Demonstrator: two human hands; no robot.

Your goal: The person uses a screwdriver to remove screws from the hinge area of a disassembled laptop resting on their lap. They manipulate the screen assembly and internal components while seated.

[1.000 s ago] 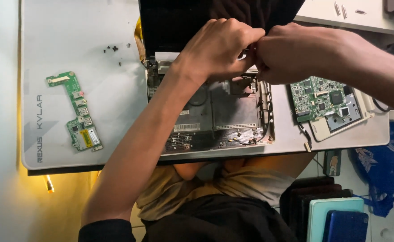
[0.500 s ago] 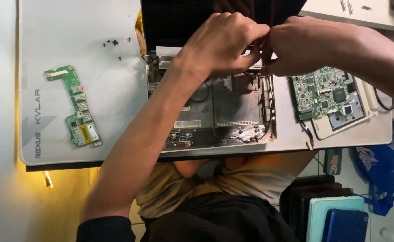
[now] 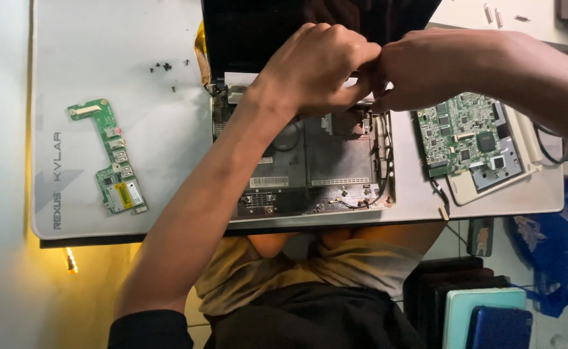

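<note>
At the far edge of the opened laptop base point(image 3: 309, 174), near the hinge below the dark screen point(image 3: 258, 32), left hand point(image 3: 316, 68) and right hand point(image 3: 419, 71) meet knuckle to knuckle, both clenched; what they pinch is hidden. The base lies mid-mat on the white mat point(image 3: 103, 64). A long green board point(image 3: 113, 158) lies well left; a square circuit board point(image 3: 464, 132) just right.

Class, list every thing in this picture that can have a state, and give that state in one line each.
Laptop base: opened up, insides bare, lying flat on the mat.
Laptop screen: dark, hinged open.
Left hand: closed in a fist at the hinge edge.
Right hand: closed, touching the left hand.
Large circuit board: taken out, lying right of the base.
Small green board: taken out, lying alone at left.
Loose screws: scattered on the mat.
</note>
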